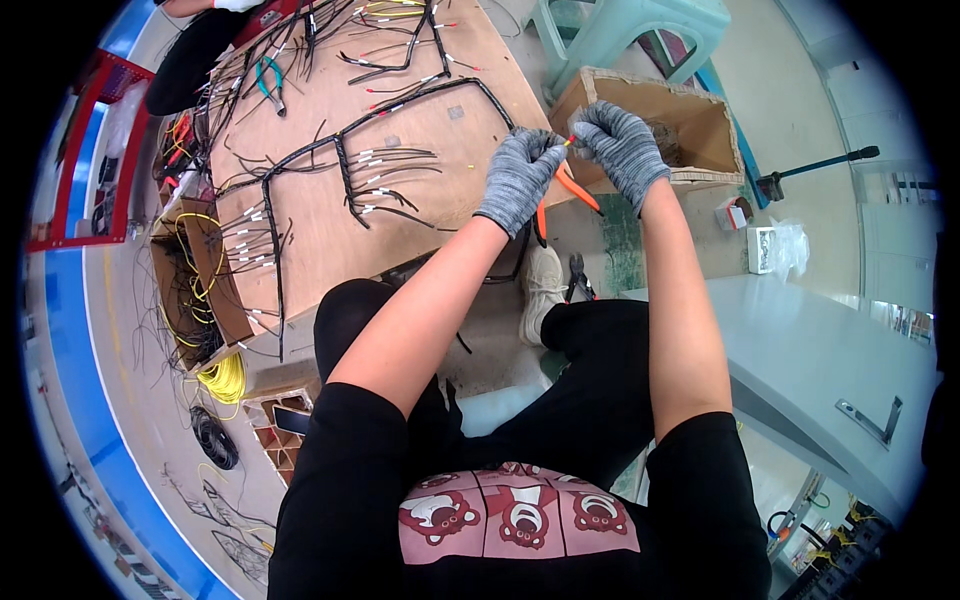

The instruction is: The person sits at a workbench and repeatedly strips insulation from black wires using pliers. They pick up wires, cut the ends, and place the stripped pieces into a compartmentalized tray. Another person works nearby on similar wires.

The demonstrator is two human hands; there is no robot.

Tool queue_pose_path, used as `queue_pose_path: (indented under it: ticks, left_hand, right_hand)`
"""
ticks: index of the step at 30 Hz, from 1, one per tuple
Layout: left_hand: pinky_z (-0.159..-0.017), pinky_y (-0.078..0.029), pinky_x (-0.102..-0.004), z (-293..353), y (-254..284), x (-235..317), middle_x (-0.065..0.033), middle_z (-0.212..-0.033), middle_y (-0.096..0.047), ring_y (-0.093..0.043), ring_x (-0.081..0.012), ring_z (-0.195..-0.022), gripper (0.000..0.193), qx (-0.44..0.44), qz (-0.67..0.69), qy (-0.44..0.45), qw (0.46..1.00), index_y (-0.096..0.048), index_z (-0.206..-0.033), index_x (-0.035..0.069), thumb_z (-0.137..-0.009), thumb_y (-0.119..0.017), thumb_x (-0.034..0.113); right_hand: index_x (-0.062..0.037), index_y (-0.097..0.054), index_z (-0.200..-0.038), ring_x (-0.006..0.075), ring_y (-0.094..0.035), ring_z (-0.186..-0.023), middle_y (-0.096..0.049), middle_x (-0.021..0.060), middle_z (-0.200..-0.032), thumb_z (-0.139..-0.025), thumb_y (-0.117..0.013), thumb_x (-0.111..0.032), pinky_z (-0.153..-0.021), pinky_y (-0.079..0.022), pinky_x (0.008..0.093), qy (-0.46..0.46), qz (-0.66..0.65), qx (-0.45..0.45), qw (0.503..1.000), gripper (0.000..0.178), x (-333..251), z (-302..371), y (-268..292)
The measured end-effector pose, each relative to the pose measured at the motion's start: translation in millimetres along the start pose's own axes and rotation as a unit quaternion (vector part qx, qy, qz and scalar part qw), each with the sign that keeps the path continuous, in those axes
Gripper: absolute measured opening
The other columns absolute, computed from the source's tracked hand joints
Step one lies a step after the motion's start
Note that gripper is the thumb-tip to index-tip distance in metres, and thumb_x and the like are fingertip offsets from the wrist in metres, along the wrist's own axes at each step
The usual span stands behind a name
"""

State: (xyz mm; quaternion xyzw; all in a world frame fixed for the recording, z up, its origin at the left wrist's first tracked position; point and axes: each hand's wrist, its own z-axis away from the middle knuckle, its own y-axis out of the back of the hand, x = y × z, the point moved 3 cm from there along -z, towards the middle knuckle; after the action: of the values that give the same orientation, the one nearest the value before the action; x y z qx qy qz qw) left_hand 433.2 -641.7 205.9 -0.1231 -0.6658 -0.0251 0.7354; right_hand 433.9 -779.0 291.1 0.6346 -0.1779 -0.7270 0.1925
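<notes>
Both my hands wear grey knit gloves and meet above the table's right corner. My left hand is pinched closed, fingertips against a small yellow-and-red piece. My right hand closes on the other side of the same piece; its kind is too small to tell. Orange tool handles stick out beside my left fingers; the jaws are hidden, and I cannot tell whether they are held. A black taped wire harness with many loose wire ends and white labels lies across the wooden table, left of my hands.
Teal-handled pliers lie at the table's far left. A cardboard box stands just beyond my right hand, near a pale green stool. Another box holds wires. Dark pliers are near my shoe. Another person's gloved hand shows far left.
</notes>
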Motion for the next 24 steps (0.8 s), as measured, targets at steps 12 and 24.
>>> queue_pose_path:
  ticks: [12,24]
  left_hand:
    - [-0.066,-0.047,-0.0214,9,2,19,-0.0038,-0.081,-0.059,-0.053,-0.0076,-0.070,0.015,-0.012,0.041,0.018,0.999,-0.057,-0.092,-0.001,-0.081,-0.062,0.008]
    - [-0.055,-0.043,-0.0205,7,4,26,-0.0002,-0.073,-0.055,-0.049,-0.0066,-0.060,0.013,0.001,0.110,0.029,0.994,-0.057,-0.086,0.002,-0.081,-0.063,0.012]
  right_hand:
    - [0.0009,-0.060,-0.085,0.0090,-0.056,-0.058,-0.063,0.0052,-0.071,-0.081,-0.061,-0.015,-0.055,-0.046,0.0238,-0.057,-0.047,0.003,0.997,0.017,-4,4,-4]
    - [-0.0014,-0.053,-0.114,0.0274,-0.059,-0.092,-0.062,0.0154,-0.097,-0.078,-0.061,-0.045,-0.079,-0.047,0.0340,-0.078,0.058,0.021,0.995,0.057,69,-2,-14]
